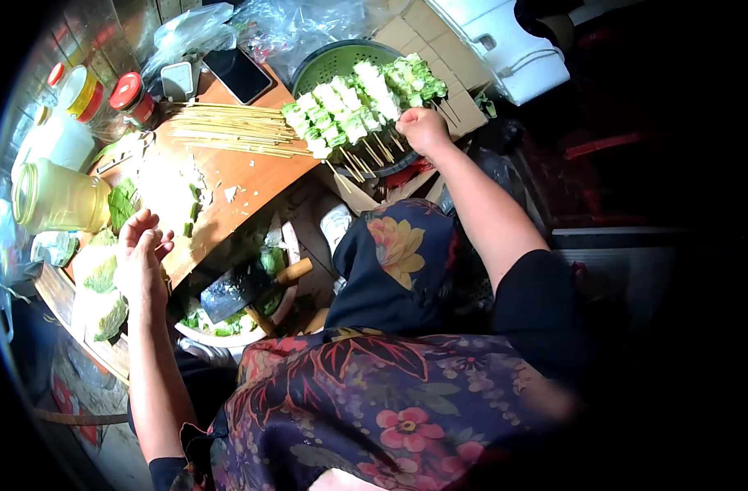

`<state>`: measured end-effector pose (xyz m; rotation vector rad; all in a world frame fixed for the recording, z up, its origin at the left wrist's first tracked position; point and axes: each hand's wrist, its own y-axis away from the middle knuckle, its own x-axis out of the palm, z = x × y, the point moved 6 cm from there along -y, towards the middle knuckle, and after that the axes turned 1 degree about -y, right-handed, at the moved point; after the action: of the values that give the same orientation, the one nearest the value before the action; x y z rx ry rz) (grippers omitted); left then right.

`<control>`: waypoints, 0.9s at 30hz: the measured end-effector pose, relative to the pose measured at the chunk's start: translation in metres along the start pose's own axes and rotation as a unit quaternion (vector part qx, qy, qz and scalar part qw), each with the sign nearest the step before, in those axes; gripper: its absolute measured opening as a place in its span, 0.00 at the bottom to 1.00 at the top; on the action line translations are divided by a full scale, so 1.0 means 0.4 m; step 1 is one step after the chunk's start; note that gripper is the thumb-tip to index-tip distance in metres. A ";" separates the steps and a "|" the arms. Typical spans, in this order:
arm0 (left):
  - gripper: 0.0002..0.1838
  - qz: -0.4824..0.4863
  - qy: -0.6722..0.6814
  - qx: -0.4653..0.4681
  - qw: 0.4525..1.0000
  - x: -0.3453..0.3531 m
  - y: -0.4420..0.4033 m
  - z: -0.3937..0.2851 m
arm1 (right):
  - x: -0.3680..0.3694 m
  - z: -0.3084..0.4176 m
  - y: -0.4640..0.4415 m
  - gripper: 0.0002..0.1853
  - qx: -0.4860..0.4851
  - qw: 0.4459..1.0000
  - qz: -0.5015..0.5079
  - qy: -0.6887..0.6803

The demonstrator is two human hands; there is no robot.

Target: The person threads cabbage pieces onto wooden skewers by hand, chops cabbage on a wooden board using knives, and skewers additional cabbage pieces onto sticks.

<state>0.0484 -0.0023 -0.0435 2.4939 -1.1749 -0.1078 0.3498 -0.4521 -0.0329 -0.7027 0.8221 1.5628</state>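
My right hand [424, 131] is closed in a pinch at the near side of a row of cabbage skewers [341, 106], apparently on the end of one skewer. These skewers, threaded with pale green leaf pieces, lie across a green colander [312, 65], with their bare stick ends pointing toward me. Over the left part of the wooden table [255, 176], my left hand [143, 254] is held up with its fingers loosely curled and apart, and nothing shows in it. Cabbage pieces [104, 307] lie beside it. A bundle of bare bamboo skewers [231, 127] lies farther back.
A phone [237, 75], a red-lidded jar [130, 94] and a large jar of yellowish liquid [59, 196] stand along the back and left. Below the table edge, a basin [290, 241] holds greens and a cleaver [235, 293]. A white foam box [505, 49] is at upper right.
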 end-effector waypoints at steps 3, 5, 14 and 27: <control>0.16 0.002 -0.007 -0.010 1.000 0.006 0.001 0.007 | 0.039 -0.066 -0.036 0.07 0.036 0.999 0.001 0.028; 0.16 -0.002 -0.008 -0.013 1.000 0.013 0.004 0.004 | 0.047 -0.064 -0.048 0.06 0.025 0.996 0.017 0.079; 0.15 0.026 -0.033 -0.043 0.998 0.019 -0.005 0.026 | 0.072 -0.014 -0.035 0.05 -0.052 0.970 0.081 0.222; 0.16 -0.056 -0.235 -0.084 0.967 -0.041 -0.070 0.062 | 0.014 0.094 0.031 0.15 -0.063 0.967 0.073 0.236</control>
<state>0.0524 0.0188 -0.0781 2.4489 -1.1307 -0.8334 0.3368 -0.4190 -0.0145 -1.1557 1.1509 1.6110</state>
